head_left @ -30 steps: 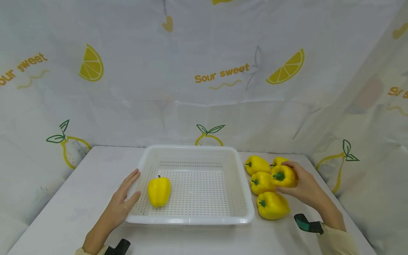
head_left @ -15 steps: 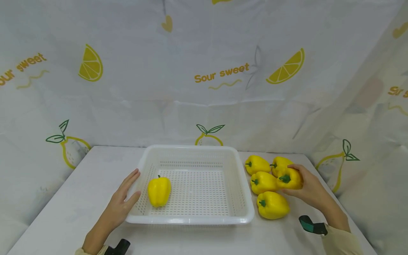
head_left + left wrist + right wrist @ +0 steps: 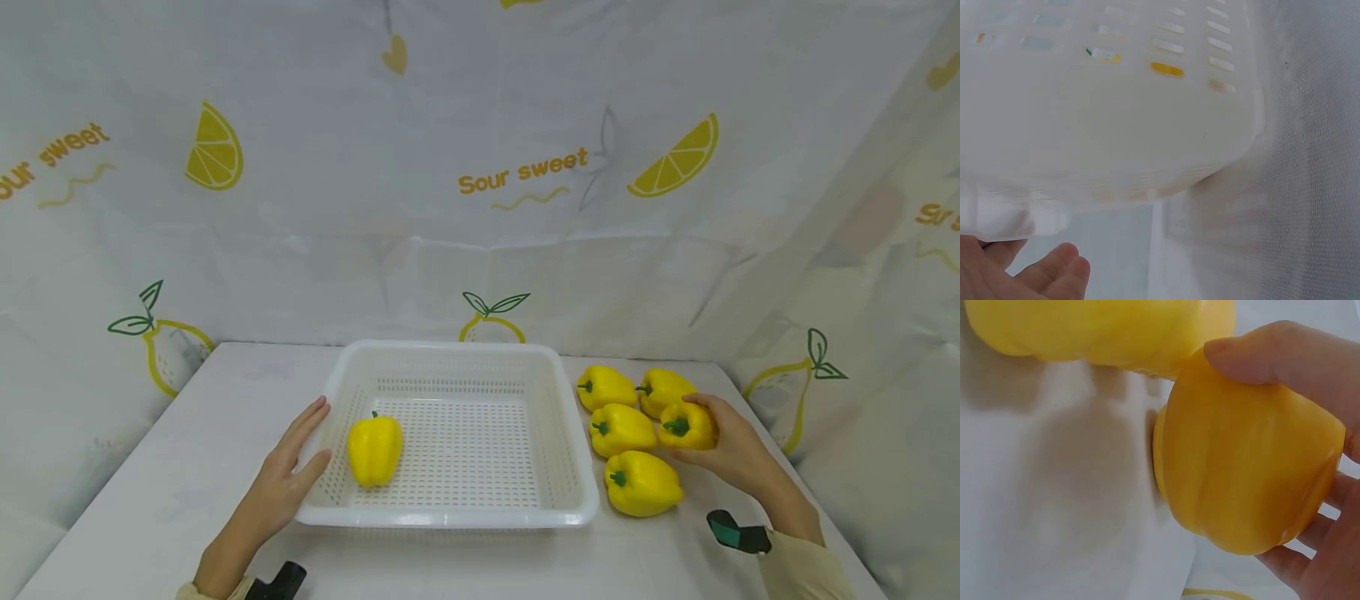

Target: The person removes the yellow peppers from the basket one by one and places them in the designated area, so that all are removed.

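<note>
My right hand (image 3: 735, 442) grips a yellow bell pepper (image 3: 690, 425) at the right of the table. In the right wrist view the thumb lies across one side of this pepper (image 3: 1247, 462) and the fingers curl round the other. Close by are several other yellow bell peppers (image 3: 643, 483), their green stems facing left. My left hand (image 3: 281, 479) rests with extended fingers against the left rim of a white plastic basket (image 3: 450, 518). A single bell pepper (image 3: 375, 451) stands inside the basket, towards its left, stem up.
The basket takes up the middle of a white table (image 3: 187, 442). A white cloth (image 3: 337, 208) printed with lemons hangs behind and at both sides. Slotted basket wall (image 3: 1104, 106) fills much of the left wrist view.
My right hand has shifted the gripped bell pepper slightly right and towards me, so more of the pepper behind it shows. My left hand and the basket have stayed put.
</note>
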Available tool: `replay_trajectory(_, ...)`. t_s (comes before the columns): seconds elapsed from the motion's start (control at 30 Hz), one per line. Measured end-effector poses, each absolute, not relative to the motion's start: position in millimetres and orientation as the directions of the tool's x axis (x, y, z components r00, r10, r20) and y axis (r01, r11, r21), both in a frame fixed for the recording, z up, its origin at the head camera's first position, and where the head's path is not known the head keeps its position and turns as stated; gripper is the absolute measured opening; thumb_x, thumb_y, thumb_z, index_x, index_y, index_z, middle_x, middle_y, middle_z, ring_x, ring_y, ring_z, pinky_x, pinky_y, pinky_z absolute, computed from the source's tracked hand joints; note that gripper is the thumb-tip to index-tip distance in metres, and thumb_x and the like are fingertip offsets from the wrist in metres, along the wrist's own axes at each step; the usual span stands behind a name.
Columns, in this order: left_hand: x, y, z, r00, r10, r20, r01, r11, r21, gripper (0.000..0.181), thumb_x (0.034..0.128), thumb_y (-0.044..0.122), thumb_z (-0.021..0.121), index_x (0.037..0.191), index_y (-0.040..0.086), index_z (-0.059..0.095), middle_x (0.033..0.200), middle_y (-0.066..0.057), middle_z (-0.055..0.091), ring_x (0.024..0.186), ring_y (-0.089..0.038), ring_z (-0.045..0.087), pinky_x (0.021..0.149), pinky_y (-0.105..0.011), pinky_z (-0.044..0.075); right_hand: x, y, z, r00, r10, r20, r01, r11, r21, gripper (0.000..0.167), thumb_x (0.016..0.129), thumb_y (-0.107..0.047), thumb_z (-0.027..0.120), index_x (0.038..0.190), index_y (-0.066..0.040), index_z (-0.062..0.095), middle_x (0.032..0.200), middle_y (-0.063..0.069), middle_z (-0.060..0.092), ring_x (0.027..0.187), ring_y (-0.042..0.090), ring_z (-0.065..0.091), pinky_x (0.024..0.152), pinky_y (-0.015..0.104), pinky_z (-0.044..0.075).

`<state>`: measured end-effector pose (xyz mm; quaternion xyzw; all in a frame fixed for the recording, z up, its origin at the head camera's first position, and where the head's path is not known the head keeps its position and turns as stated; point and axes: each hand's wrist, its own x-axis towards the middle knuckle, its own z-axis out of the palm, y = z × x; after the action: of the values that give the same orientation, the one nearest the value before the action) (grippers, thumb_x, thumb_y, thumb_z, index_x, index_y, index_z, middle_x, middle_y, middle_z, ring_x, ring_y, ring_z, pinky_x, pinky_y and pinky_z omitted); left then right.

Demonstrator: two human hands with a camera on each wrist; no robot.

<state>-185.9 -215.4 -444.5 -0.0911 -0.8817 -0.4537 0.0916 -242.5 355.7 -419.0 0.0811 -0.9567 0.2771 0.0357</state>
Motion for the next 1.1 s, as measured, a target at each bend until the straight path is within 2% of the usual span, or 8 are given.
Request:
replay_trajectory(0.27,-186,-215,-445,-0.965,0.077,0.249,0.247,0.579,0.777,0.058,0.0982,0.013,0.054,0.152,0.004,0.035,0.164,-0.019,0.022,0.147,-0.052,0.021,0.105,-0.079,0.025,-246,360,-426,-0.983,-0.140,0.115,-0.179,0.838,-0.515,0.086,0.076,-0.024,0.086,0.137,0.012,0.038,0.133,0.035,0.045,0.115,0.049,0.047,0.096,0.068,0.043)
replay_trajectory(0.77,-187,-216,-446,-0.965,0.080,0.250,0.249,0.577,0.778,0.058,0.0986,0.014,0.054,0.152,0.005,0.035,0.164,-0.018,0.022,0.147,-0.052,0.021,0.105,-0.079,0.025,-251,370,-443,-0.981,-0.159,0.111,-0.193,0.842,-0.503,0.079,0.073,-0.011,0.083,0.137,0.010,0.041,0.133,0.037,0.046,0.118,0.053,0.047,0.097,0.070,0.041)
replay_trajectory(0.97,-187,-216,-445,-0.966,0.079,0.246,0.246,0.572,0.782,0.058,0.0986,0.014,0.054,0.152,0.004,0.035,0.164,-0.018,0.022,0.147,-0.051,0.020,0.105,-0.080,0.025,-254,371,-447,-0.990,-0.123,0.074,-0.144,0.849,-0.508,0.085,0.074,-0.015,0.084,0.139,0.011,0.035,0.136,0.039,0.043,0.117,0.054,0.047,0.096,0.070,0.041)
replay_trajectory(1.1,-187,-216,-445,-0.966,0.079,0.248,0.248,0.571,0.782,0.057,0.0985,0.014,0.054,0.152,0.004,0.035,0.164,-0.018,0.022,0.147,-0.051,0.020,0.105,-0.079,0.025,-255,371,-448,-0.989,-0.125,0.073,-0.145,0.848,-0.510,0.084,0.074,-0.014,0.083,0.138,0.013,0.036,0.135,0.040,0.040,0.118,0.054,0.044,0.097,0.072,0.039)
